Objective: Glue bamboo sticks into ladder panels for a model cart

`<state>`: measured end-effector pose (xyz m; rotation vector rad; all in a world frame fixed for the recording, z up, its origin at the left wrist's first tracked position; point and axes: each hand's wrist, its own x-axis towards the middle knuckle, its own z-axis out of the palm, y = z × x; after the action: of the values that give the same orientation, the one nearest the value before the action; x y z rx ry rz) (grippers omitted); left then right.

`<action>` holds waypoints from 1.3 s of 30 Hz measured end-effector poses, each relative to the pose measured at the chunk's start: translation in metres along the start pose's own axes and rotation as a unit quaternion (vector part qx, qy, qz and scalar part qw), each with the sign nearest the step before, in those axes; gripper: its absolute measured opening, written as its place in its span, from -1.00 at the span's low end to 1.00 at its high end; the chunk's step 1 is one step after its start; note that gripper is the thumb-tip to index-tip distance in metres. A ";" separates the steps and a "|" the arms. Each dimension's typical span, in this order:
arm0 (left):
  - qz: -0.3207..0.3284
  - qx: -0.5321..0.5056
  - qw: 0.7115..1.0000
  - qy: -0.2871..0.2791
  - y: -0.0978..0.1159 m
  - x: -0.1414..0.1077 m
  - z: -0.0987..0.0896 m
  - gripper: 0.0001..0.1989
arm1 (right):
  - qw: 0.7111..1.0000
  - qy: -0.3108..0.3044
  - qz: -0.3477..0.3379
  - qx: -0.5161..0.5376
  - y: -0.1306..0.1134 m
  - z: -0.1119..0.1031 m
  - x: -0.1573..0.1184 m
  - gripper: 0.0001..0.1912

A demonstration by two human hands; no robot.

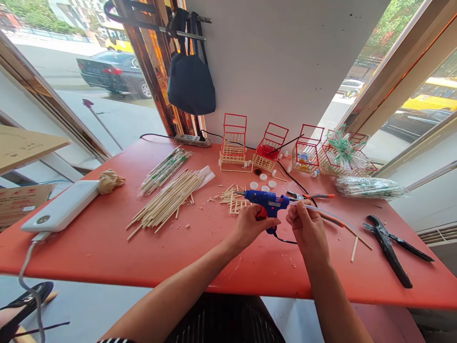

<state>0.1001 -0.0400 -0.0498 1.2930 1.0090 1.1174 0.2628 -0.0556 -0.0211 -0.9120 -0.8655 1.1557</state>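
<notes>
My left hand (255,221) is wrapped round the handle of a blue hot glue gun (266,197), whose nozzle points left above the table. Behind the gun, my right hand (305,221) pinches a long translucent glue stick (330,210). The stick's near end reaches the back of the gun and its free end bends away to the right. Just past the nozzle lie short cut wooden sticks (230,200), some joined into a small frame. Orange-handled pliers (314,196) lie beyond my right hand, and an orange-and-black handle shows beside it.
On the red table (214,257), a pile of wooden sticks (167,200) and wrapped sticks (166,169) lie left. Several small stick-built carts (233,143) line the back, with white caps (265,188) before them. Black cutters (387,250) lie right; a white device (60,205) sits left.
</notes>
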 end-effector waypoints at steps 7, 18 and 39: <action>-0.022 -0.025 0.999 -0.016 0.009 -0.001 0.000 -0.45 | 1.000 0.004 -0.003 -0.005 0.000 0.000 -0.001 -0.55; -0.018 -0.005 1.000 -0.019 0.002 0.001 -0.001 -0.48 | 0.999 0.003 -0.035 -0.027 0.001 -0.001 -0.001 -0.59; -0.049 -0.230 0.968 -0.087 0.012 0.001 0.008 -0.49 | 0.966 -0.112 0.011 -0.234 0.010 -0.007 -0.014 -0.57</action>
<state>0.1077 -0.0411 -0.0372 0.9344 0.6263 1.0632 0.2628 -0.0683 -0.0345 -1.1876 -1.3528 1.1055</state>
